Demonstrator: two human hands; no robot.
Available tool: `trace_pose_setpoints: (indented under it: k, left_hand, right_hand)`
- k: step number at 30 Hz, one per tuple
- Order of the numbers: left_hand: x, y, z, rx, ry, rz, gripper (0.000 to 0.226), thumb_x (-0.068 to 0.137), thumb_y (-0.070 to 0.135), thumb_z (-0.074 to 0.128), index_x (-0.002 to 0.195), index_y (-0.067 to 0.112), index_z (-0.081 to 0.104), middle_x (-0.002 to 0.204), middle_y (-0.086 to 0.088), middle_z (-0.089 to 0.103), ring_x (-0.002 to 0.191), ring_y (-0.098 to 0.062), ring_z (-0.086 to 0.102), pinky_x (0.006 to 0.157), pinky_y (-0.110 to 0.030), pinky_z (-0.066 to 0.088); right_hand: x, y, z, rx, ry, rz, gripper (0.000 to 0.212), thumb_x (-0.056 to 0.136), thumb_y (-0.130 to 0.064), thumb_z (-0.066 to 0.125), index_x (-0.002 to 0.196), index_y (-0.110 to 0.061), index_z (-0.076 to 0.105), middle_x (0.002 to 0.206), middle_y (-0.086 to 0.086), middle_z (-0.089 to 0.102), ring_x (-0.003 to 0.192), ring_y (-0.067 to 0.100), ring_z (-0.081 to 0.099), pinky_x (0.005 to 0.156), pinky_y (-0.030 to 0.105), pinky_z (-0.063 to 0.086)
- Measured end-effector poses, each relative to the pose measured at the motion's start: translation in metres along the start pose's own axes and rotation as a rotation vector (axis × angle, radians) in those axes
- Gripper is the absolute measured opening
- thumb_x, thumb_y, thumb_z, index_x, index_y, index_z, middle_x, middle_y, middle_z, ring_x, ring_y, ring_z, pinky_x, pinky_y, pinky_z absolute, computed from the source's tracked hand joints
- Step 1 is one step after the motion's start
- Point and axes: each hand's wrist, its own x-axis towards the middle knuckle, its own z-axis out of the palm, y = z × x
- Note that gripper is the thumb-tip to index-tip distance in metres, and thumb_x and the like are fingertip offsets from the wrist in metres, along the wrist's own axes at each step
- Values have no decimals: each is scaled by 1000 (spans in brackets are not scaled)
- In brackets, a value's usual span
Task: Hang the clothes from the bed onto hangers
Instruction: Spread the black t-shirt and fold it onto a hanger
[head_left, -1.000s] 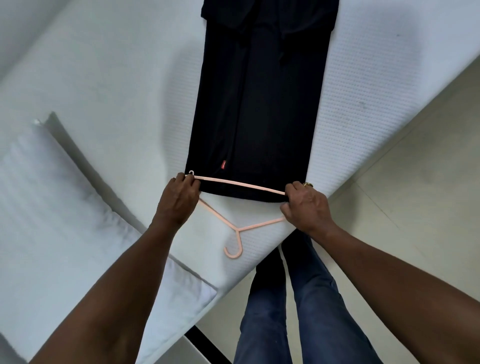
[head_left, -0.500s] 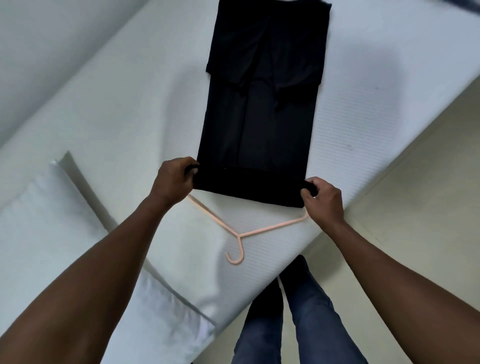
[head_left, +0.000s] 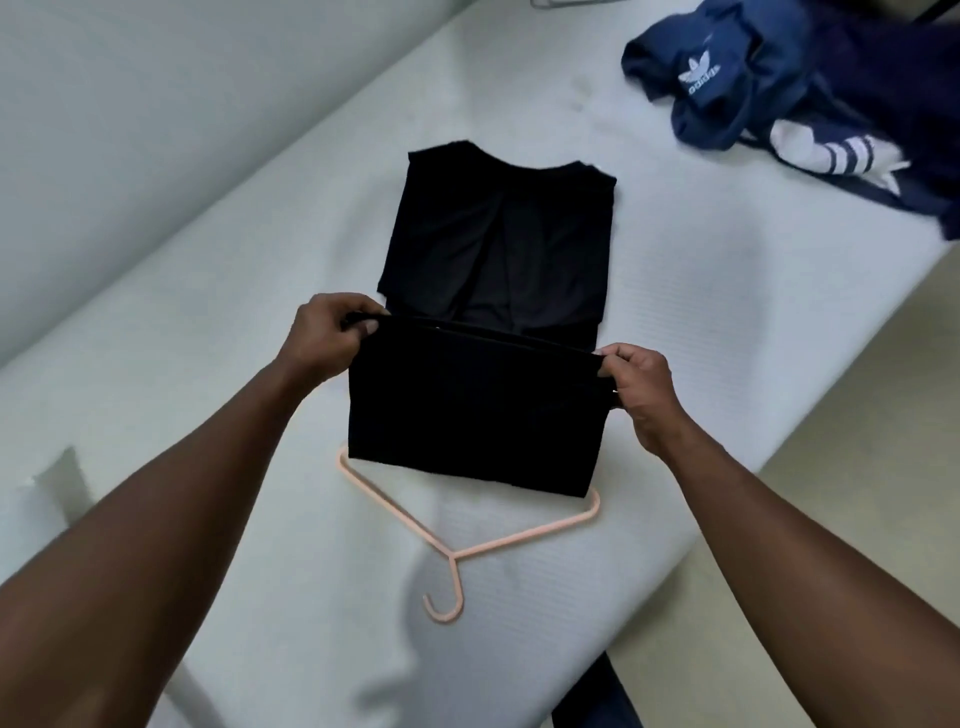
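Within the last second I have folded the near end of the shirt (head_left: 493, 249) over the hanger (head_left: 452, 561) bar, left grip (head_left: 324, 332) and right grip (head_left: 636, 387) each pinching a corner of the raised fold above the bed (head_left: 701, 322); draping judged roughly half done.

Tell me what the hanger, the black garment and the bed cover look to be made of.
The hanger is probably plastic: peach, smooth, thin, seemingly one moulded piece, though coated wire is possible. The black garment is soft matte fabric, likely knit cotton, since it folds limply over itself. The bed cover is white textile with a fine ribbed texture.
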Motion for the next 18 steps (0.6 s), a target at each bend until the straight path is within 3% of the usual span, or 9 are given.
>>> trace_pose_setpoints:
  k: [2,4,10,13,14,16,18]
  left_hand:
    - [36,13,-11,-57,-27,6,25,95,3,64,98,23,79,94,0,78,88,-18,74,85,-37,60]
    - [74,30,-22,-82,-36,16,25,94,3,64,96,22,79,90,-3,78,85,-23,73,86,-43,60]
    - [191,88,-42,-140,14,92,29,96,-1,65,89,24,76,77,0,72,67,-11,64,62,-21,53]
    - [253,86,-21,-155,164,42,17,89,24,74,105,28,77,92,-3,76,78,-17,70,75,-33,60]
    - [263,82,-9,-115,209,-10,27,87,31,76,114,30,74,97,-2,76,83,-17,70,78,-34,60]
    - [275,71,18,-58,207,-141,45,87,35,79,128,23,65,109,-2,72,93,-19,70,83,-32,58]
    - [282,61,37,-58,200,-235,50,87,31,80,132,19,62,122,-5,68,106,-22,67,92,-35,57]
  right_hand:
    - [32,-22,-4,13,-14,-26,30,89,-1,52,78,-18,74,74,2,65,68,21,58,58,33,47]
    - [67,-49,-7,5,-16,-56,33,89,0,50,77,-19,73,73,3,62,66,19,56,56,30,46]
    - [178,-134,-19,31,56,-169,32,82,-6,50,76,-23,76,75,3,62,64,17,51,55,26,41]
    - [237,-146,-15,77,70,-106,23,83,-12,56,87,-22,76,81,-1,67,71,15,58,61,29,49]
    - [251,-141,-12,67,57,-53,17,81,-19,61,91,-20,75,83,-1,67,76,17,60,66,33,52]
    - [273,-125,-7,-10,50,22,24,75,-33,72,93,-16,72,90,-3,70,85,18,67,74,38,57]
    - [283,-118,-1,-69,148,4,25,79,-35,78,98,-20,77,99,-8,76,92,13,72,83,34,61]
